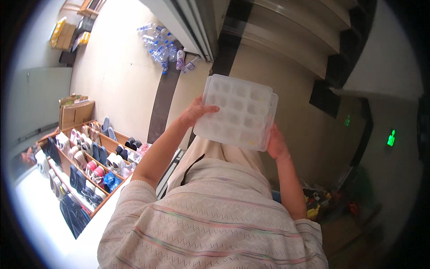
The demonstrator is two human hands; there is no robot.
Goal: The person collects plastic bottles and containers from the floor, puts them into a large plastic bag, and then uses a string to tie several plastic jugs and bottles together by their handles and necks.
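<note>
Translucent plastic trays with square compartments (237, 111) are held in front of my body, seemingly stacked, one edge showing past another at the right. My left hand (198, 112) grips their left side, with the thumb lying over the top face. At the lower right edge, my right hand (277, 141) holds the trays from the side; its fingers are mostly hidden. Small yellowish spots show on the trays. Whether anything lies inside the compartments cannot be told.
Stairs (289, 37) rise at the upper right. Empty plastic bottles (161, 45) lie on the floor near a door frame (198, 30). A wooden shoe rack (100, 201) full of shoes stands at the left, beside folded cardboard (77, 112). Mixed items (315, 201) lie in shadow at the lower right.
</note>
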